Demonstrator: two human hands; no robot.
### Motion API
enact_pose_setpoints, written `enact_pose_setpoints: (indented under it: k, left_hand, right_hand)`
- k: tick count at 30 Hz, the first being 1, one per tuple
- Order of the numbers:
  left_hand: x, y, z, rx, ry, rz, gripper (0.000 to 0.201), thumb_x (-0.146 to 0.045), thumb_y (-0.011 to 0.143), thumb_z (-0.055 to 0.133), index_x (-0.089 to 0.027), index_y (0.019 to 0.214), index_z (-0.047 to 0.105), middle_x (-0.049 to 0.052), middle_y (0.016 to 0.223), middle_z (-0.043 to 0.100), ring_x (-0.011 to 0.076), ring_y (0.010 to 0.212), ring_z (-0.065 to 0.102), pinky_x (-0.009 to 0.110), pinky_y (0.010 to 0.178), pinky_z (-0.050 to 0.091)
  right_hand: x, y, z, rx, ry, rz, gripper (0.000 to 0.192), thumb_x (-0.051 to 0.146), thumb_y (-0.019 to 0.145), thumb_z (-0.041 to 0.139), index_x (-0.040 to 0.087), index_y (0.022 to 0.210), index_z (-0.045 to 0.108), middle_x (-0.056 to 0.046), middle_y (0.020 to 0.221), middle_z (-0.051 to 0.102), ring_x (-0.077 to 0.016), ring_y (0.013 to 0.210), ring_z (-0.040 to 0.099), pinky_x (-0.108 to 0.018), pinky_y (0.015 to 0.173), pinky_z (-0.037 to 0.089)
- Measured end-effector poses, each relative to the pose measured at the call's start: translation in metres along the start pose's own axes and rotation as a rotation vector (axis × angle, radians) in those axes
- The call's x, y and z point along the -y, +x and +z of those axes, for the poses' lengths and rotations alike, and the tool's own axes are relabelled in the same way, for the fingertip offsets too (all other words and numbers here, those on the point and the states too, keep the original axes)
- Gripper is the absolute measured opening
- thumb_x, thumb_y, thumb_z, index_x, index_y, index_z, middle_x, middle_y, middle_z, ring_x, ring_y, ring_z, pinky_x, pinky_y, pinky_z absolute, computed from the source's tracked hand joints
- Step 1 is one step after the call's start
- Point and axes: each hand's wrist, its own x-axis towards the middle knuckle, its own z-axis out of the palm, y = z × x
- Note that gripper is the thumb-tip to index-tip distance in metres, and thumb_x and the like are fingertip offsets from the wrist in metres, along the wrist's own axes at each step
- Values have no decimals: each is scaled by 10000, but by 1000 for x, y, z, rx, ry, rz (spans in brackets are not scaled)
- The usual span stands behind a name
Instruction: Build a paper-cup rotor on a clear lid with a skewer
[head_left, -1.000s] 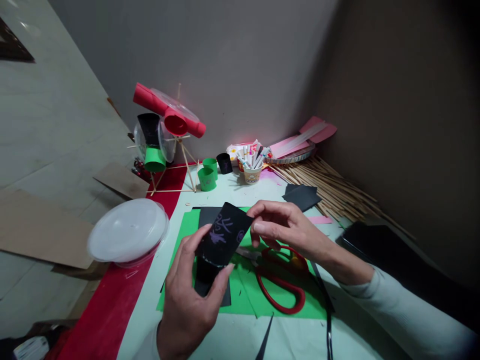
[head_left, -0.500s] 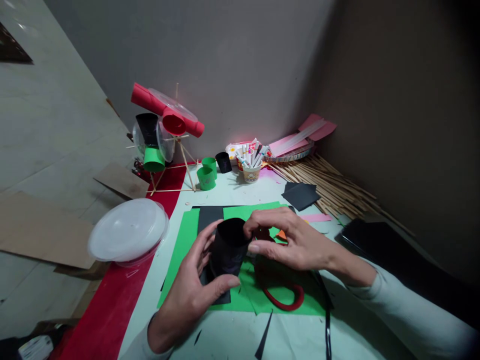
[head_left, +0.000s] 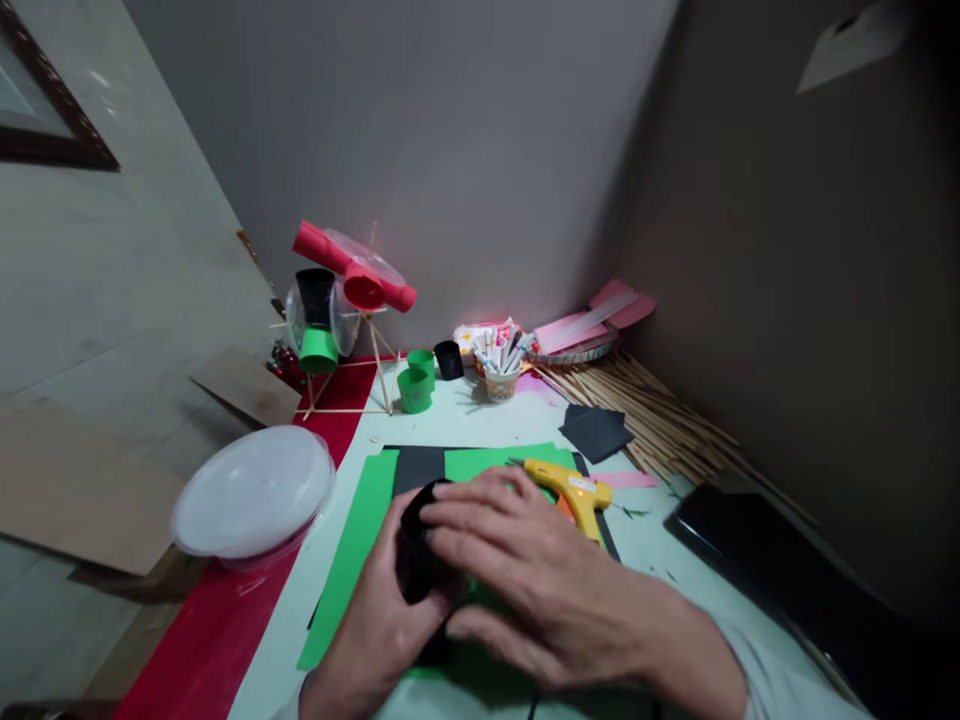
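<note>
Curling around a black paper roll (head_left: 417, 540), both hands' grip seemingly pinches it, right hand (head_left: 525, 580) above left hand (head_left: 375, 630).

Wall: plain grey wall (head_left: 465, 150) far behind the hands.
Right side: big dark brown board (head_left: 787, 300).
Left: pale floor (head_left: 112, 300), picture frame corner (head_left: 52, 130).

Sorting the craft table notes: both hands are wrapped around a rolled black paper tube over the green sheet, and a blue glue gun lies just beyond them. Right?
Not quite. The glue gun is yellow, not blue, as the head view shows. The left hand and right hand do hold the black paper tube over the green sheet.
</note>
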Motion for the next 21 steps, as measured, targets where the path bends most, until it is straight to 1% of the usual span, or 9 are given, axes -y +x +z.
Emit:
enact_pose_setpoints:
  k: [2, 4, 8, 11, 13, 16, 18, 20, 21]
  left_hand:
    - [10, 5, -2, -29, -18, 4, 682, -319, 680, 873, -240, 1297, 593, 118, 1329, 677, 332, 1236, 654, 431, 1061, 542]
    - [18, 9, -2, -40, -22, -6, 660, -303, 628, 890, -241, 1240, 651, 114, 1243, 717, 348, 1166, 687, 451, 1025, 567]
    - [27, 11, 1, -76, -20, 10, 429, -296, 732, 780, -221, 1148, 709, 93, 1102, 752, 333, 1108, 705, 460, 1024, 565]
    - [30, 11, 0, -89, 37, 51, 430, -277, 695, 780, -217, 1115, 712, 91, 1083, 749, 330, 1074, 709, 456, 1005, 570]
    - [31, 12, -1, -88, 81, 86, 487, -272, 653, 807, -218, 1125, 700, 100, 1108, 742, 337, 1070, 706, 461, 993, 573]
    - [27, 11, -2, -103, 113, 126, 533, -297, 706, 803, -221, 1211, 654, 125, 1226, 712, 348, 1181, 672, 476, 1055, 540]
    - [21, 10, 0, -174, 70, 123, 592, -324, 772, 773, -241, 1327, 585, 135, 1399, 632, 344, 1285, 626, 470, 1092, 519]
    - [15, 9, 1, -292, 23, 122, 618, -370, 846, 725, -276, 1418, 509, 121, 1553, 507, 334, 1353, 584, 460, 1120, 504]
    - [13, 9, 1, -349, 20, 126, 600, -399, 882, 697, -288, 1435, 492, 112, 1590, 466, 331, 1362, 577, 459, 1126, 500]
  right_hand:
    - [5, 1, 9, 24, -40, -22, 371, 390, 1081, 488, 117, 1323, 559, -137, 1388, 653, -237, 1368, 496, -428, 1192, 263]
    - [7, 2, 17, 21, -93, -31, 311, 358, 1087, 487, 119, 1257, 588, -119, 1305, 698, -223, 1305, 541, -407, 1177, 278]
    - [7, 6, 26, -8, -201, -47, 197, 226, 1084, 457, 137, 1154, 618, -79, 1045, 762, -221, 1098, 617, -432, 1082, 355]
    - [7, 8, 24, 38, -247, -71, 204, 167, 1083, 430, 158, 1015, 622, -43, 906, 734, -200, 982, 603, -431, 1032, 377]
    - [8, 10, 20, 75, -277, -81, 218, 131, 1069, 444, 170, 925, 603, -20, 824, 695, -188, 906, 578, -417, 957, 387]
    - [4, 15, 14, 106, -341, -63, 216, 105, 1028, 491, 188, 841, 559, -2, 746, 646, -177, 793, 528, -395, 816, 373]
    - [-6, 22, 8, 153, -403, -6, 203, 117, 1021, 506, 198, 842, 558, 0, 770, 654, -173, 776, 518, -388, 789, 370]
    - [-24, 33, -1, 195, -478, 80, 191, 101, 1019, 503, 200, 881, 589, -6, 825, 675, -180, 819, 545, -388, 813, 390]
    - [-36, 41, -5, 203, -515, 127, 192, 88, 1018, 505, 196, 896, 606, -13, 845, 678, -187, 847, 563, -388, 823, 406]
